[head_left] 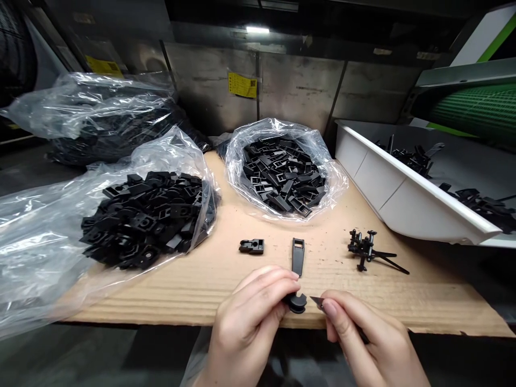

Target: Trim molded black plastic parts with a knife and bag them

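Observation:
My left hand (258,317) is closed on a small black plastic part (298,303), whose rounded, notched end sticks out past the fingertips. Between thumb and fingers of my right hand (363,333) is a knife (317,301); its thin dark pointed blade aims left at the notch, with a small gap between them. The rest of the knife is mostly hidden in the palm. Just beyond my left fingers lies a tapered black clip piece (298,257) with a rectangular opening. Left of it rests a blocky black plastic piece (252,246). A cluster of black pins on a sprue (363,248) lies to the right.
An open clear bag (201,161) of black blocky pieces is at left, another bag (334,185) of tapered pieces at centre back. A white tray (387,199) with black parts stands at right. Cardboard (177,301) covers the worktop, its front edge beneath my hands.

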Demonstrator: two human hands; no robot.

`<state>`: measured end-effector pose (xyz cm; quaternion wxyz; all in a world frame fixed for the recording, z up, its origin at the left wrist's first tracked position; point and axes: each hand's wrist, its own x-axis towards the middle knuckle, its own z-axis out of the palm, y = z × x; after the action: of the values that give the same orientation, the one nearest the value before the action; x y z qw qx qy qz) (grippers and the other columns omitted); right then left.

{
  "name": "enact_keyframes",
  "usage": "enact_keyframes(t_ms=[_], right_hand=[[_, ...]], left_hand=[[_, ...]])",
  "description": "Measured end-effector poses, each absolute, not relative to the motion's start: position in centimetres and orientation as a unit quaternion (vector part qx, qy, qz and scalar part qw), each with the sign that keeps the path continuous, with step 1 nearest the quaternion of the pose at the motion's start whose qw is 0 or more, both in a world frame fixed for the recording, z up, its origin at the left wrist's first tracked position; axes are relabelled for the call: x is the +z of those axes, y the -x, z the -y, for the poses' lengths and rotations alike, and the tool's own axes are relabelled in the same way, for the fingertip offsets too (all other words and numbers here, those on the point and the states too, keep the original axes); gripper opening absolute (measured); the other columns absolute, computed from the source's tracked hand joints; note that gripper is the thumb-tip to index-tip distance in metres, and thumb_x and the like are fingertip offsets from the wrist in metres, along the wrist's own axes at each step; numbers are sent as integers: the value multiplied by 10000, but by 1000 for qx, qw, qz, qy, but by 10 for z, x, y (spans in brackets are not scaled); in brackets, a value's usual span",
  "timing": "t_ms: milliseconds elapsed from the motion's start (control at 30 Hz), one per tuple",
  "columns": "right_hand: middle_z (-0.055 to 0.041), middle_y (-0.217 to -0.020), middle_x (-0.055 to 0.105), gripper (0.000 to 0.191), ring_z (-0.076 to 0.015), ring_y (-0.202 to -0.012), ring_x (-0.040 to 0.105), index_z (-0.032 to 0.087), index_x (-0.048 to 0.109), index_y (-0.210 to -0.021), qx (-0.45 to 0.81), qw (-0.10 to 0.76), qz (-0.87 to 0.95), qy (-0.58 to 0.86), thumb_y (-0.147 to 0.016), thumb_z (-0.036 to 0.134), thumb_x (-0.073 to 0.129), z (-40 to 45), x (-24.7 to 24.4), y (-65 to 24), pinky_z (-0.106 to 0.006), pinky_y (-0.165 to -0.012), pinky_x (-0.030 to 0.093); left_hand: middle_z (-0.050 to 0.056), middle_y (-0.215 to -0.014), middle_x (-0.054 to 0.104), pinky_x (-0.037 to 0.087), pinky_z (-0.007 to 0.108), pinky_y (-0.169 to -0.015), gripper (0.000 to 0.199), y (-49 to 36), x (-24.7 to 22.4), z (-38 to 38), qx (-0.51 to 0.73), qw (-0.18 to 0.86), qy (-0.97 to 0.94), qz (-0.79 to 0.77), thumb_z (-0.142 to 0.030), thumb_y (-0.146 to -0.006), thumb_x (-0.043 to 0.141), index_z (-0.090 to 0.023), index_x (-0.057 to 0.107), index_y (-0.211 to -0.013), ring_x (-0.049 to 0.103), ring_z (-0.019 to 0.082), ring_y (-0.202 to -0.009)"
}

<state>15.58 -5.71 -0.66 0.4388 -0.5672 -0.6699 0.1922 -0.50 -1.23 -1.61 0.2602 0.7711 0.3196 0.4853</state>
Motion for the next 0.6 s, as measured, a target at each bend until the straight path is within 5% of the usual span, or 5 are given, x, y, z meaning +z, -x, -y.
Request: enact_keyframes(t_ms=[267,467,600], right_hand=[[61,-519,444,252,-65,-444,437,211,423,-618,212,362,726,545,-866,212,376,51,2,-163,-164,-451,333],[58,-495,414,325,-75,-466,438,202,363,-554,350,258,733,523,-871,274,343,38,19,-170,-162,-467,349],[59,-451,437,325,-70,-430,429,192,490,-546,474,229,687,501,-835,312,402,38,24,-170,-159,-424,337]], left_hand=[[46,-955,670,456,239,-849,296,4,-9,9,492,237,-789,-281,33,-761,497,-151,630,-951,595,159,-925],[25,-966,677,453,227,-859,346,7,-8,10,473,286,-779,-296,58,-739,504,-179,648,-947,609,158,-923],[18,-977,682,456,220,-859,342,7,-8,10,469,295,-776,-302,40,-737,524,-192,655,-951,616,159,-921]])
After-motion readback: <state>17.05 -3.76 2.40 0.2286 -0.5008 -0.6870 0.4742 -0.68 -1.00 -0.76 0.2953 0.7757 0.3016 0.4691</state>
